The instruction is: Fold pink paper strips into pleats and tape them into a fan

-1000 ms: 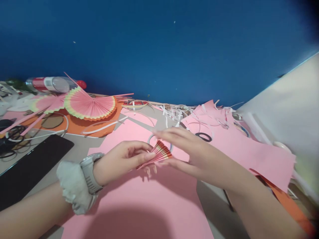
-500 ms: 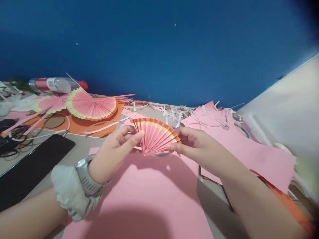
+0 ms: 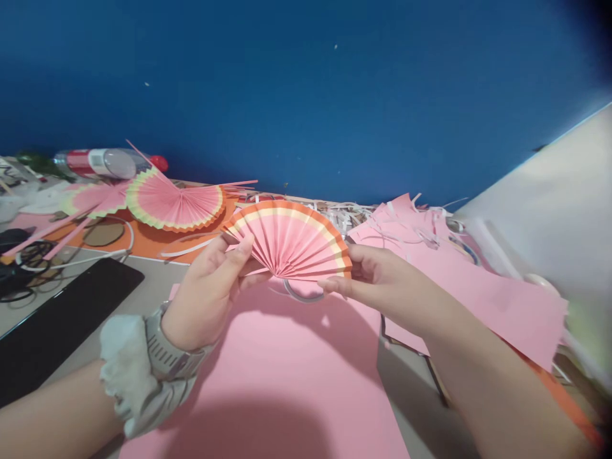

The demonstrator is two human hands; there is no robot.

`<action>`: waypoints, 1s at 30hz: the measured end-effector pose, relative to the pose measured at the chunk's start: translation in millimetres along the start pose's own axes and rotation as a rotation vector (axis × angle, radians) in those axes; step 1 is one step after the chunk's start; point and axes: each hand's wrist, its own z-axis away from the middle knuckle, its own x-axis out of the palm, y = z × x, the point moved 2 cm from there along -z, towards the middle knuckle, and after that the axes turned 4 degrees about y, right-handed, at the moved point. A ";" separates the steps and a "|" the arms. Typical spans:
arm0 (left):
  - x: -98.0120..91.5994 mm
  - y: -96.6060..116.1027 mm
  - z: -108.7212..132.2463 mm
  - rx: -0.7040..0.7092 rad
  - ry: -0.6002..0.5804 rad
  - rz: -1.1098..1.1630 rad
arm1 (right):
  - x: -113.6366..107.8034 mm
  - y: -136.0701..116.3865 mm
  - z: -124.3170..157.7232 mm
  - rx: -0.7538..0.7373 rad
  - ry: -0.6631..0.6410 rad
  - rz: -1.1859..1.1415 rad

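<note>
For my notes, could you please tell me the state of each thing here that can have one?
Orange-edged fan: spread open, held
Left hand: gripping its left side
Right hand: gripping its right side
Yellow-edged fan: spread open
Bottle: on its side
Black device: screen dark
Paper strips: scattered

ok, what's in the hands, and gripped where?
A pleated paper fan, spread open. The left hand pinches its left end; the right hand holds its right end, near the outer edge.
</note>
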 end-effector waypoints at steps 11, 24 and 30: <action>2.9 -8.0 7.8 -0.075 -0.165 -0.292 | 1.5 -1.7 2.9 -0.126 0.146 0.335; 1.7 -11.7 11.9 0.060 -0.229 -0.503 | 21.1 -15.8 11.4 -0.791 0.236 1.124; 0.2 -11.7 14.7 0.113 -0.261 -0.647 | 22.9 -16.7 13.2 -0.815 0.171 1.125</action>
